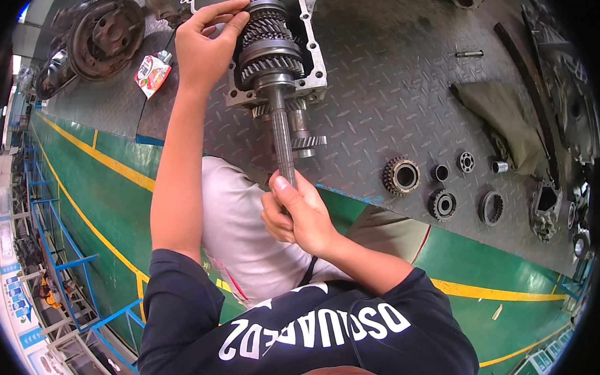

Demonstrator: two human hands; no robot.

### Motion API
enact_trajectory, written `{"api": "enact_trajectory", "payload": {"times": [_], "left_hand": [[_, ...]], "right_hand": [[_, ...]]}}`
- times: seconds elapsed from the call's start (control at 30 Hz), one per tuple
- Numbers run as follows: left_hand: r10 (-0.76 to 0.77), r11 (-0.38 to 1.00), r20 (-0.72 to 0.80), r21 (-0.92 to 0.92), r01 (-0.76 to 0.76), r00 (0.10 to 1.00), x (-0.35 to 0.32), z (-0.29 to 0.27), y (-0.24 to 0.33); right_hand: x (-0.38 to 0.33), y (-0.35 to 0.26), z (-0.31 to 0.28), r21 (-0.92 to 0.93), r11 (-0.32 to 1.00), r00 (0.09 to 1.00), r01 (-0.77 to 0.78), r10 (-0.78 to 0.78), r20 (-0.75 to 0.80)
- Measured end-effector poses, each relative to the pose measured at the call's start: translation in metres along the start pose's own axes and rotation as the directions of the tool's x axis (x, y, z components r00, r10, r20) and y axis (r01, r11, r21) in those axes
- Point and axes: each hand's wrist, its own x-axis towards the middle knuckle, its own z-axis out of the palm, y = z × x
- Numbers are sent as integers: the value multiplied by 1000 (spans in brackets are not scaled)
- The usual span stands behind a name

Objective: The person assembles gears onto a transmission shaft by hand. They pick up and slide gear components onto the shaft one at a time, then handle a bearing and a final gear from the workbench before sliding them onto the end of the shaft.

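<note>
Right now I count one gear shaft (274,64) in hand, and it carries at least three toothed gears stacked along its upper part, with a bare splined stem running down from them. My left hand (206,43) is closed around the top gears, fingers curled over the uppermost ring. My right hand (297,214) is wrapped tight on the lower end of the stem, thumb pressed up along it.

Off to the right on the steel checker-plate bench (386,90) I count six loose round parts: one large toothed gear (401,175), a small dark ring (440,172), a small bearing (466,161), a short silver sleeve (500,167), and two dark toothed rings (442,204) (491,207) nearer the bench edge. One short pin (468,54) lies alone farther back, and one drab cloth (500,116) is draped beside the parts.

The one container here is the open gearbox housing (307,52), a grey cast frame lying on the bench. The shaft's gear stack sits in its opening, and a second, shorter toothed shaft (301,133) pokes out from under its lower edge.

The shaft looks oily and dark grey, its teeth finely cut, the stem paler and slimmer, tilted from the housing down toward me. One brake drum (104,38) rests at the far left, a small red and white packet (151,74) just beside it.
</note>
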Motion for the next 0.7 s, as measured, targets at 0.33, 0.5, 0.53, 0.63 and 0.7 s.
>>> {"api": "enact_trajectory", "payload": {"times": [0.33, 0.5, 0.53, 0.63, 0.7], "left_hand": [[60, 997, 52, -55, -57, 997, -3, -5, -3], [62, 997, 15, 45, -63, 998, -3, 1, 2], [47, 998, 10, 46, -48, 999, -2, 1, 2], [38, 999, 10, 32, -38, 999, -1, -1, 0], [38, 999, 13, 24, -38, 999, -2, -2, 0]], "right_hand": [[3, -9, 8, -66, 998, 996, 0, -6, -93], [-4, -6, 9, -15, 1000, 997, -7, 6, -75], [-6, -6, 11, 0, 1000, 995, -24, 24, -92], [-7, -6, 12, 20, 999, 994, -44, 46, -101], [-5, -7, 12, 30, 998, 994, -50, 52, -96]]}}
